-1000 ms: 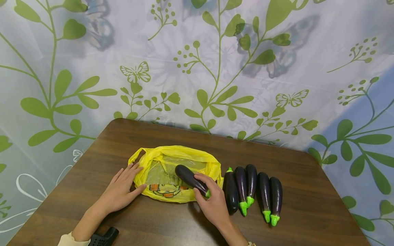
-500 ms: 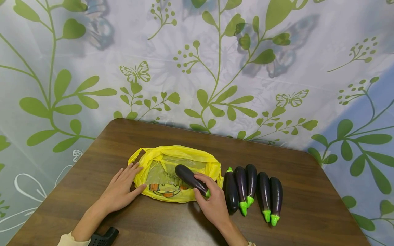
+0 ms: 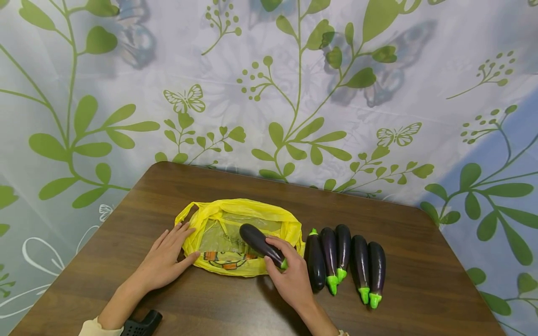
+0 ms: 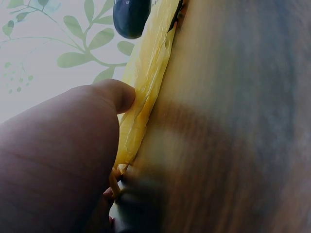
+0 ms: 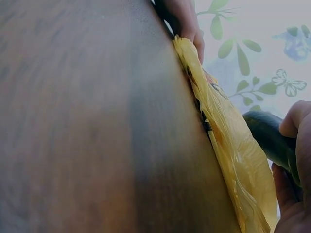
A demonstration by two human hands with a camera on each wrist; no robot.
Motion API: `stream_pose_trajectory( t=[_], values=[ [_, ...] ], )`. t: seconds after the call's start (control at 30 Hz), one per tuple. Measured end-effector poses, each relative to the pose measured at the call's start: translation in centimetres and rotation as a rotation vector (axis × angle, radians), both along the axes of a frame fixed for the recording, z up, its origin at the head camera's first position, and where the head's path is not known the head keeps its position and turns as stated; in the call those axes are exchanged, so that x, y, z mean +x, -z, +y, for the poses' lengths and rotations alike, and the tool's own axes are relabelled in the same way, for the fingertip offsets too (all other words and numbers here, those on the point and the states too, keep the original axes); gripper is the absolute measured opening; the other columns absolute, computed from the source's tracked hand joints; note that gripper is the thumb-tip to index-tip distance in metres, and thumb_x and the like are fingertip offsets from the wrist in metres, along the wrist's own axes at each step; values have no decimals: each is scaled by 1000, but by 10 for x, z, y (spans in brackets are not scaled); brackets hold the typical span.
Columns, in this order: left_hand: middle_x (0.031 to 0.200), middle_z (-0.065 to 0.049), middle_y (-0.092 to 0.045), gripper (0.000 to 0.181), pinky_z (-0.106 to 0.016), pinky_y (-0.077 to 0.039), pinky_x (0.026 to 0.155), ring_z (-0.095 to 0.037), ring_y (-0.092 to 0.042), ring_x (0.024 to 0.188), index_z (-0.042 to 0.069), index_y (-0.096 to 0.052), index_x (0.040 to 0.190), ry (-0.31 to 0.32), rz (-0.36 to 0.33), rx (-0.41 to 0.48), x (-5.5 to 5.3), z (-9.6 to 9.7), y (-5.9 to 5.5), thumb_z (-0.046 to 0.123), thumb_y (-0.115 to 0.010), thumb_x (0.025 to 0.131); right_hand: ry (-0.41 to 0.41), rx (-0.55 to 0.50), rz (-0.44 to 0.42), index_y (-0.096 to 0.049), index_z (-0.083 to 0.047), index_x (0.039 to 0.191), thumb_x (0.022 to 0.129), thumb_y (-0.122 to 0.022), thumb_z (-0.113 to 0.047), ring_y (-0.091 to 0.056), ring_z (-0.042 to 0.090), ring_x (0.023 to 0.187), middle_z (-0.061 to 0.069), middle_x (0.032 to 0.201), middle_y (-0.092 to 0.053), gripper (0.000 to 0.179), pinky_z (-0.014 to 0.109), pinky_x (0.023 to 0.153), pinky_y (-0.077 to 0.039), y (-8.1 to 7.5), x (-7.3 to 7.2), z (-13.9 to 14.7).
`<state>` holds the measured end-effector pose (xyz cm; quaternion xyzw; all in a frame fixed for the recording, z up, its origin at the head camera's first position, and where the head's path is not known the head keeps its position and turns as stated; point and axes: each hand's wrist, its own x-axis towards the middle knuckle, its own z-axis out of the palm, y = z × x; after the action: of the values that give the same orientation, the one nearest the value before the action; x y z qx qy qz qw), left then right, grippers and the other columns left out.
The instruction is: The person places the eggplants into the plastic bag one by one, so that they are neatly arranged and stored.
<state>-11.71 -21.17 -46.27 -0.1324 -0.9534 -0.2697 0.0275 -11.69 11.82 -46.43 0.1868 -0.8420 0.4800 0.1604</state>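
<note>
A yellow plastic bag lies on the table with its mouth spread open and a printed picture inside. My left hand rests at the bag's left side, fingers extended, thumb touching the yellow plastic. Over the bag's right part, my right hand grips an eggplant near its green stem end, the rounded end pointing up and left. From the right wrist view, the held eggplant is above the bag's edge, between thumb and fingers. Right of the bag lie several more dark eggplants with bright green caps.
The brown wooden table has rounded far corners and meets a leaf-patterned curtain behind. A black object is near the left forearm at the front, partly cut off by the frame.
</note>
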Motion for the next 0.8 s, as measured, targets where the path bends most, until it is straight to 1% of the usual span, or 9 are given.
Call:
stream_pose_trajectory(
  t=[0.17, 0.37, 0.5, 0.8],
  values=[
    [166, -21, -31, 72, -63, -16, 121, -44, -24, 154, 5, -42, 156, 7, 0, 1, 0, 0, 1, 50, -58, 103, 6, -8, 20, -68, -27, 131, 91, -78, -7, -66, 15, 121, -10, 134, -66, 46, 35, 95, -57, -1, 0, 0],
    [166, -22, -31, 72, -63, -16, 121, -44, -24, 154, 4, -42, 156, 8, 1, 5, 0, 0, 1, 50, -58, 103, 1, -11, 18, -68, -27, 132, 91, -78, -7, -66, 15, 121, -10, 134, -65, 46, 36, 95, -57, -3, 0, -2],
    [166, -22, -31, 72, -63, -17, 121, -44, -24, 154, 4, -42, 156, 10, 2, 7, 1, 0, 1, 50, -58, 103, -16, -11, 41, -68, -26, 132, 92, -77, -7, -66, 16, 122, -9, 135, -65, 46, 37, 95, -57, -4, -1, -5],
    [165, -22, -32, 72, -63, -17, 121, -44, -25, 153, 5, -43, 156, 6, 12, 7, 1, 1, 3, 50, -59, 103, -16, 0, 87, -68, -24, 131, 90, -79, -7, -66, 17, 123, -5, 135, -67, 46, 37, 97, -57, -3, -3, -10]
  ],
)
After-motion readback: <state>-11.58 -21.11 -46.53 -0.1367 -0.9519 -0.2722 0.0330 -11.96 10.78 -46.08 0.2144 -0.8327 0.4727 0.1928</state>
